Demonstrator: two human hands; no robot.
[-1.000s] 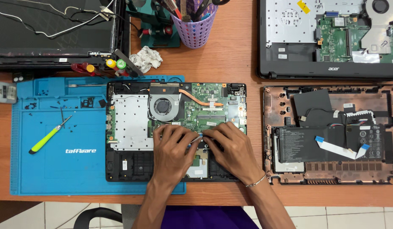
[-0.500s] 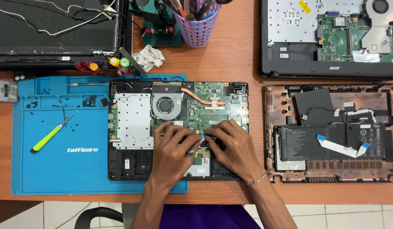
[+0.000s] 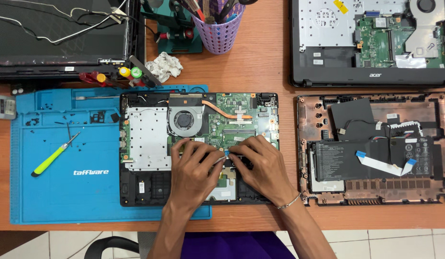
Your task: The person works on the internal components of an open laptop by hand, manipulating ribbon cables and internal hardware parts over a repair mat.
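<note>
Both hands press down in the middle of the open laptop (image 3: pixel 198 148). The left hand (image 3: pixel 193 175) and right hand (image 3: pixel 263 168) pinch a small blue-tipped flat cable (image 3: pixel 225 154) between the fingertips. Push it in gently and straight. I count two hands, one fan (image 3: pixel 185 120) above them, three opened laptops.

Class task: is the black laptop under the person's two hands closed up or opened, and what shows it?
Opened. The black laptop has no cover on: its round grey fan and green circuit board lie bare.
</note>
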